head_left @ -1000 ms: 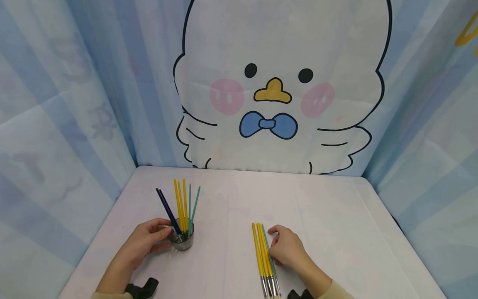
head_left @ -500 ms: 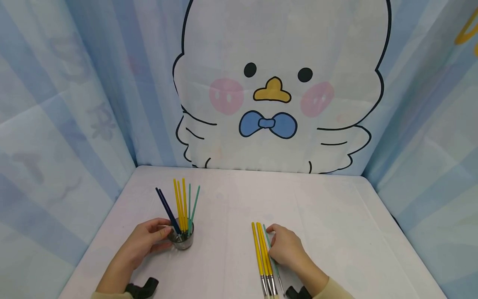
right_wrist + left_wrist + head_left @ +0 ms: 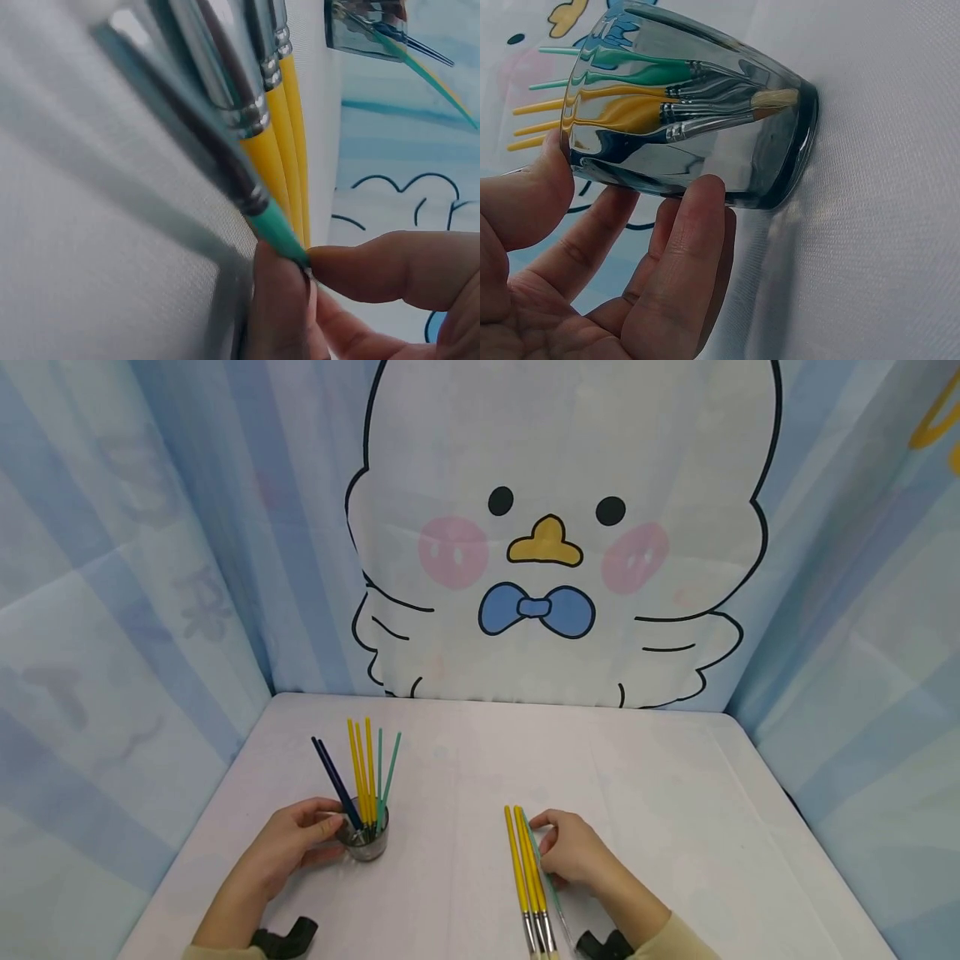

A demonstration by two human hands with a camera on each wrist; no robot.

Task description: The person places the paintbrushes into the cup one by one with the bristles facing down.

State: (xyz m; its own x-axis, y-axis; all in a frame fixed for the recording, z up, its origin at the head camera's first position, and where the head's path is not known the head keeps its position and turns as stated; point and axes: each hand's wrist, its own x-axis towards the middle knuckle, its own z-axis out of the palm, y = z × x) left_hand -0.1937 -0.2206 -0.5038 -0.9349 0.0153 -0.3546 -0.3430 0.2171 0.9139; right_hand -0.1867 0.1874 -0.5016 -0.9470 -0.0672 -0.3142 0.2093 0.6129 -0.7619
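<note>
A clear glass (image 3: 365,845) stands upright at the left of the table, holding dark blue brushes (image 3: 337,783), yellow brushes (image 3: 371,768) and green brushes (image 3: 389,770), bristles down. My left hand (image 3: 296,839) holds the glass from its left side, thumb at the rim and fingers along the wall. To the right, my right hand (image 3: 573,852) pinches a thin green paintbrush (image 3: 279,232) by its handle between thumb and fingers. Three yellow paintbrushes (image 3: 515,860) lie side by side just left of that hand, handles pointing away from me.
A white cloth covers the table (image 3: 450,760). Striped blue curtains (image 3: 135,610) hang at the sides, and a backdrop with a cartoon bird (image 3: 555,668) closes off the back. Black wrist mounts (image 3: 288,937) sit on both wrists.
The green brush has separated from the yellow ones at its bristle end, swinging right toward the wrist. My right hand has shifted slightly left. The left hand and glass have stayed still.
</note>
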